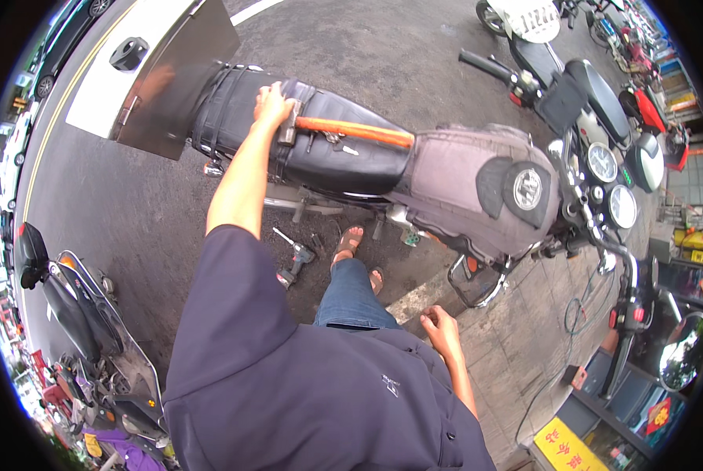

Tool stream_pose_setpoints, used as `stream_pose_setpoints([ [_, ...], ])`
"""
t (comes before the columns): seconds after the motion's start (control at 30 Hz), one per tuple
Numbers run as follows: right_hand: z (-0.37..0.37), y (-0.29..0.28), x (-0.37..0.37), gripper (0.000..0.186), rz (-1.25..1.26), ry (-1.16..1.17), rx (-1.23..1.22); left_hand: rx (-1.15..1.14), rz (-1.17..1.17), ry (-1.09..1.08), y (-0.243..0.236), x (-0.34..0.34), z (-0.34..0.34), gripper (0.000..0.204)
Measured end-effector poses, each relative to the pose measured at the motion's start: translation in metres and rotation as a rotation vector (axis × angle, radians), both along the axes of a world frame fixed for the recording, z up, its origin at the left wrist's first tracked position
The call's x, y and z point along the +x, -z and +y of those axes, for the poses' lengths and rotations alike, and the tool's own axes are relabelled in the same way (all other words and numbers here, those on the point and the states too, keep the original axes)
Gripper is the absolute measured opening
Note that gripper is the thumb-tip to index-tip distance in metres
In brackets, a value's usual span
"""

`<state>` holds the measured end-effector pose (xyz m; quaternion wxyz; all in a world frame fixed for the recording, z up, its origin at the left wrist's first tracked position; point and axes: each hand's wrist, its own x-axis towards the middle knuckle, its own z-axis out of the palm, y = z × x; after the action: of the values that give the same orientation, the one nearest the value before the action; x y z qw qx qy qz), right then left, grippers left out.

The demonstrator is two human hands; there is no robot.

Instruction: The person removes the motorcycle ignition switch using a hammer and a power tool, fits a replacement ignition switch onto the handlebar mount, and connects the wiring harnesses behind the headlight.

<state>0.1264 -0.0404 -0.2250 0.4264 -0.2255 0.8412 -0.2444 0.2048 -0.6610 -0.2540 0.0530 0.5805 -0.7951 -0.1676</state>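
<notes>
My left hand (270, 104) reaches out onto the black seat (344, 161) of a motorcycle and lies flat there, its thumb side touching the metal head of a hammer (344, 130). The hammer has an orange handle and lies along the seat, pointing toward the grey-covered fuel tank (461, 177). The fingers do not wrap around it. My right hand (439, 328) hangs at my side with loosely curled fingers, holding nothing, above the paved kerb.
A cordless drill (296, 262) lies on the asphalt by my sandalled foot (349, 243). A steel box (171, 74) sits behind the seat. The handlebar and gauges (611, 184) are to the right. A scooter (73, 302) is parked at left, more motorcycles (571, 78) beyond.
</notes>
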Motion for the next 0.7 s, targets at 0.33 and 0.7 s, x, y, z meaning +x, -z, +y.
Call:
stream_pose_setpoints([
  [0.33,0.081,0.104,0.036,0.023,-0.132,-0.309,0.108,0.084,0.403,0.202,0.038,0.184,0.227,0.042],
  [0.7,-0.077,0.244,0.064,0.011,-0.638,0.084,0.097,0.725,-0.225,-0.221,0.087,0.359,0.456,0.051],
])
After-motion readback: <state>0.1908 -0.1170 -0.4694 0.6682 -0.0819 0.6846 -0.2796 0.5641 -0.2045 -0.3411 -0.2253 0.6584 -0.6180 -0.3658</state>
